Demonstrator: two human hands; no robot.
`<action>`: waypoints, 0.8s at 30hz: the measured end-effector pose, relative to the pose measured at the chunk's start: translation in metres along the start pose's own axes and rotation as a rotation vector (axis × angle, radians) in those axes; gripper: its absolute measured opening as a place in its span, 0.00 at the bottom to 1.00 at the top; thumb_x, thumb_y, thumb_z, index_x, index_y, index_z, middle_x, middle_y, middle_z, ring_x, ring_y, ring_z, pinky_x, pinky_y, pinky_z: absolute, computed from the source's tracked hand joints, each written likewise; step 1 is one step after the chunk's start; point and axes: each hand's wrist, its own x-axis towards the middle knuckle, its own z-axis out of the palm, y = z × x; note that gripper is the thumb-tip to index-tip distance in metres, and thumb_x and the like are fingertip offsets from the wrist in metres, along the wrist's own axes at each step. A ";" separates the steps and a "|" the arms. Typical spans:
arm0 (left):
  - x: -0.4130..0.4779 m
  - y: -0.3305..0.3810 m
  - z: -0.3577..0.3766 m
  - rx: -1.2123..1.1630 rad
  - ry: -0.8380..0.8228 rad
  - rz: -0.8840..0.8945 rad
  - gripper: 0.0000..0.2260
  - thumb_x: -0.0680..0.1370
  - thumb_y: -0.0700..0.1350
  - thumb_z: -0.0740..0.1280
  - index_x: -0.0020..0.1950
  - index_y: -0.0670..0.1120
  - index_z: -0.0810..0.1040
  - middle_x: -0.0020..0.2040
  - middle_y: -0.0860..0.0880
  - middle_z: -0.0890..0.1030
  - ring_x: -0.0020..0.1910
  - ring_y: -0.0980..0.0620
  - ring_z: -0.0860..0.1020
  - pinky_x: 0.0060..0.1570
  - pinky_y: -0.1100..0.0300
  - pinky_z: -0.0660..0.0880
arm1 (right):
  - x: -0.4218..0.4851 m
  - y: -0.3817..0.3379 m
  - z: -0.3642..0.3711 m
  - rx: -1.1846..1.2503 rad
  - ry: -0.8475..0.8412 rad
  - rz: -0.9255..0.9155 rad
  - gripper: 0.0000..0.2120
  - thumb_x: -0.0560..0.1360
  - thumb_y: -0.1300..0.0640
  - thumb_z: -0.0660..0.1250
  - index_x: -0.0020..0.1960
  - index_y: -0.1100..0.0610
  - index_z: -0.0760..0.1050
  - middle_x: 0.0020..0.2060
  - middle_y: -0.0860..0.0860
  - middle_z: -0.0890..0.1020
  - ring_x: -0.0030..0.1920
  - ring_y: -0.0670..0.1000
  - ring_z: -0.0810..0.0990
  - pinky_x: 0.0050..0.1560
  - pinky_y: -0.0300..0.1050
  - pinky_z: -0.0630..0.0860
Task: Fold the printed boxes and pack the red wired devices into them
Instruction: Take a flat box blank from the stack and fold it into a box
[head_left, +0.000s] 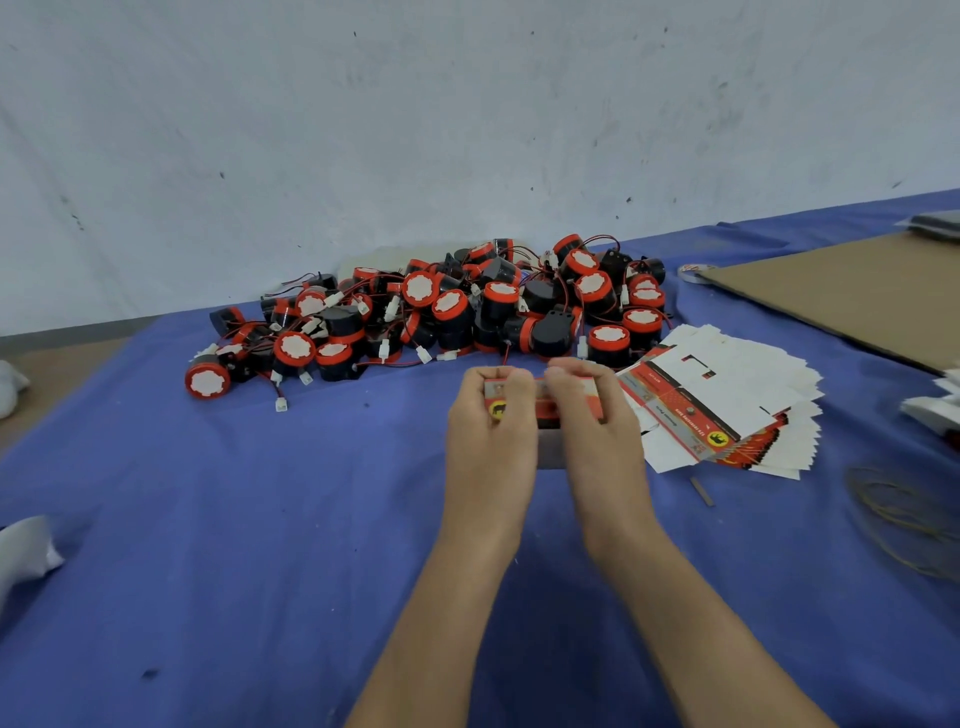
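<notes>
A red printed box (544, 401) sits between both hands just above the blue cloth. My left hand (491, 421) grips its left end, fingers curled over the top edge. My right hand (589, 415) grips the right end the same way. Much of the box is hidden behind my fingers. Beyond the hands lies a big pile of red-and-black wired devices (441, 312) with white connectors. A fanned stack of flat printed box blanks (727, 405) lies to the right of my right hand.
The blue cloth (260, 519) covers the table. A brown cardboard sheet (841, 291) lies at the back right, a tape roll (693, 271) by its corner. Thin loops of band or wire (904, 514) lie at the right edge. White bags (26, 551) sit at the left.
</notes>
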 end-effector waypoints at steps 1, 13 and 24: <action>0.002 -0.002 -0.001 0.021 0.033 -0.001 0.05 0.81 0.46 0.64 0.47 0.49 0.77 0.39 0.56 0.82 0.36 0.66 0.78 0.31 0.73 0.71 | 0.003 0.000 -0.003 -0.044 -0.070 0.049 0.04 0.79 0.55 0.66 0.52 0.51 0.79 0.38 0.38 0.83 0.38 0.36 0.80 0.38 0.34 0.76; 0.000 -0.039 0.032 -0.034 -0.023 -0.252 0.13 0.83 0.47 0.57 0.45 0.51 0.79 0.40 0.55 0.82 0.36 0.65 0.79 0.32 0.72 0.71 | 0.007 0.030 -0.029 -0.145 0.196 0.158 0.13 0.83 0.52 0.58 0.45 0.52 0.77 0.42 0.49 0.83 0.44 0.48 0.81 0.42 0.44 0.75; -0.035 -0.034 0.018 -0.022 -0.008 -0.246 0.13 0.84 0.48 0.57 0.48 0.48 0.79 0.41 0.53 0.84 0.38 0.61 0.81 0.34 0.67 0.75 | -0.022 0.024 -0.035 -0.172 0.106 0.139 0.12 0.82 0.54 0.58 0.45 0.50 0.79 0.42 0.46 0.84 0.43 0.43 0.82 0.37 0.36 0.75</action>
